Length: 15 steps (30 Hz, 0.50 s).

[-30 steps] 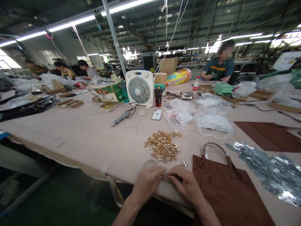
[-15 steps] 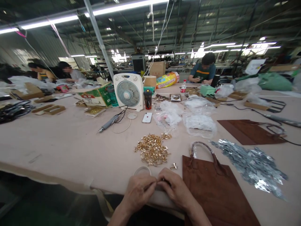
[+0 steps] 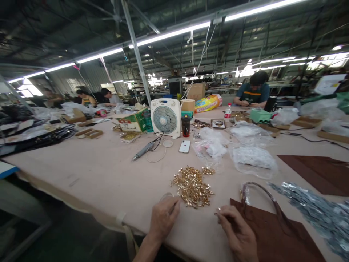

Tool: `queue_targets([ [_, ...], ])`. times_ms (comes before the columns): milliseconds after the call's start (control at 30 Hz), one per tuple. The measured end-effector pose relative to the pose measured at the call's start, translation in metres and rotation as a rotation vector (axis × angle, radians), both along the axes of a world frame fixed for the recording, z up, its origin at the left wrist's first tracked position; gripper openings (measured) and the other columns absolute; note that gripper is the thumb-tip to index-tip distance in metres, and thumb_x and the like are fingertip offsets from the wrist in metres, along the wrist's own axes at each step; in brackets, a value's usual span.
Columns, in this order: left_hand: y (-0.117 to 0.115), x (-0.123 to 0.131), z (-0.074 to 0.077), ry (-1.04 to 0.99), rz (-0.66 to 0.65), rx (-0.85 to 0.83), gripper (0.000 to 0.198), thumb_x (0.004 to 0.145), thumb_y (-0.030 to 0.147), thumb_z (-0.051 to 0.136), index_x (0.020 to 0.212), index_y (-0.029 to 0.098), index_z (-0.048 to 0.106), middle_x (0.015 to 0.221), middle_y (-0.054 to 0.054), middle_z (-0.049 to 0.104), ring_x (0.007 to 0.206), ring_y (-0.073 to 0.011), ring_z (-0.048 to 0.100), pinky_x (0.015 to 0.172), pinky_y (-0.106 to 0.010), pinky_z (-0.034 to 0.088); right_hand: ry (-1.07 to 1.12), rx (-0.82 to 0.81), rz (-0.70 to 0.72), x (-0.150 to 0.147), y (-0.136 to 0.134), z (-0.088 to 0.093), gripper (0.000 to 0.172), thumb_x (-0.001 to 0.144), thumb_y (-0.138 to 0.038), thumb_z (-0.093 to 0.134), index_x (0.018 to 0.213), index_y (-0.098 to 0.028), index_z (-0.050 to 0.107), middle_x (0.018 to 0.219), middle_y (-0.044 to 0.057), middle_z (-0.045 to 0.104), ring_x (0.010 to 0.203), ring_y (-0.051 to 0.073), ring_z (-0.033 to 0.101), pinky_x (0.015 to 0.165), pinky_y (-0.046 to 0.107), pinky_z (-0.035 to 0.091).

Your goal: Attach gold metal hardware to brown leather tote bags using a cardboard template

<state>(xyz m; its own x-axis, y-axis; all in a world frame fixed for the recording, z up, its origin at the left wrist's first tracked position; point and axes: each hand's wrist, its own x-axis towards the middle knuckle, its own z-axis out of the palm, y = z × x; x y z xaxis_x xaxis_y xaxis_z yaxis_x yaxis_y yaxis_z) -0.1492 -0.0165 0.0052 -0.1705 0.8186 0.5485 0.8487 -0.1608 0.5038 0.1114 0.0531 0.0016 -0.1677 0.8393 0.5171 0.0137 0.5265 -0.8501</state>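
Observation:
My left hand (image 3: 163, 219) rests on the table edge with fingers curled, beside a small clear round lid (image 3: 165, 197) and just left of a pile of gold metal fittings (image 3: 193, 186). My right hand (image 3: 237, 230) is closed in a pinch on a small metal fitting (image 3: 217, 210) at the corner of a brown suede bag (image 3: 275, 233) with a handle. What the left fingers hold, if anything, is hidden.
Silver foil pieces (image 3: 316, 211) lie to the right. Farther back are plastic bags (image 3: 252, 156), a white phone (image 3: 184, 146), an electric screwdriver (image 3: 143, 150), a white fan (image 3: 165, 117) and another brown bag (image 3: 319, 171). Other people work at the far side.
My hands were together at the table edge and have moved apart. The right hand has gone to the brown bag's corner, the left toward the gold pile.

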Motion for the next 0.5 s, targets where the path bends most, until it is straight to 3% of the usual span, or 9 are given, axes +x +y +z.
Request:
queue_targets([
  [100,0.006,-0.05,0.001,0.138,0.121,0.008,0.026,0.106,0.032,0.052,0.112,0.023,0.075,0.1,-0.006,0.079,0.094,-0.0186,0.075,0.087,-0.029,0.059,0.079,-0.201,-0.292,0.008,0.007,-0.003,0.032,0.091,-0.054,0.074,0.095,-0.023,0.071,0.081,0.004,0.066,0.072,0.021,0.061,0.069,0.03,0.052],
  [167,0.01,-0.08,0.0,0.202,0.166,-0.039,0.029,0.106,0.033,0.05,0.116,0.023,0.075,0.106,-0.006,0.08,0.097,-0.0203,0.076,0.088,-0.032,0.061,0.107,-0.312,-0.378,0.012,0.011,-0.007,0.041,0.088,-0.061,0.075,0.098,-0.021,0.072,0.076,0.002,0.064,0.07,0.019,0.058,0.067,0.03,0.049],
  [333,0.021,-0.122,-0.015,0.251,0.134,-0.08,0.033,0.106,0.033,0.048,0.125,0.027,0.073,0.121,-0.002,0.079,0.112,-0.0223,0.075,0.098,-0.038,0.061,0.272,-0.451,-0.351,0.014,0.019,-0.016,0.048,0.083,-0.063,0.078,0.103,-0.019,0.071,0.069,-0.001,0.059,0.064,0.016,0.053,0.059,0.027,0.045],
  [433,0.024,-0.125,-0.021,0.241,0.187,-0.038,0.037,0.105,0.04,0.05,0.134,0.027,0.069,0.129,-0.003,0.076,0.115,-0.0236,0.074,0.1,-0.039,0.061,0.332,-0.481,-0.325,0.012,0.021,-0.015,0.047,0.084,-0.061,0.079,0.102,-0.019,0.07,0.067,-0.002,0.057,0.06,0.014,0.05,0.054,0.025,0.041],
  [500,0.024,-0.121,-0.02,0.217,0.268,-0.049,0.046,0.105,0.042,0.049,0.148,0.027,0.057,0.134,-0.005,0.074,0.103,-0.0231,0.077,0.091,-0.038,0.063,0.371,-0.476,-0.311,0.011,0.022,-0.012,0.045,0.085,-0.06,0.079,0.1,-0.019,0.07,0.065,-0.003,0.055,0.058,0.014,0.047,0.052,0.025,0.038],
])
